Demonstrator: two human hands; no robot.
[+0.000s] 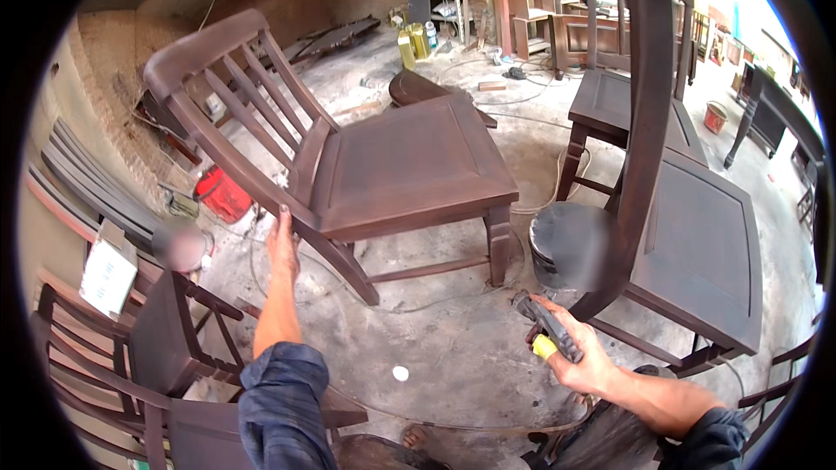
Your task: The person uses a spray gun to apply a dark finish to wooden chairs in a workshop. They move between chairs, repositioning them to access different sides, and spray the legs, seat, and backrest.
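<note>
A dark brown wooden chair [409, 165] with a slatted back stands tilted in front of me, its backrest to the left. My left hand [283, 248] is closed round its rear post, just below seat height. In my right hand [579, 352] is a dark, pistol-like hand tool [547, 324] with a yellow part under it. This tool points up and left, apart from the chair; its exact kind is unclear. Close to my right hand stands another dark chair [697, 244], its tall post rising between me and the background.
A dark bucket [549, 244] stands between the two chairs, and a red bucket [224, 195] at left. More chairs [170, 331] crowd the lower left. A thin hose [470, 426] crosses the concrete floor near my feet. Metal cans [414, 42] stand at the back.
</note>
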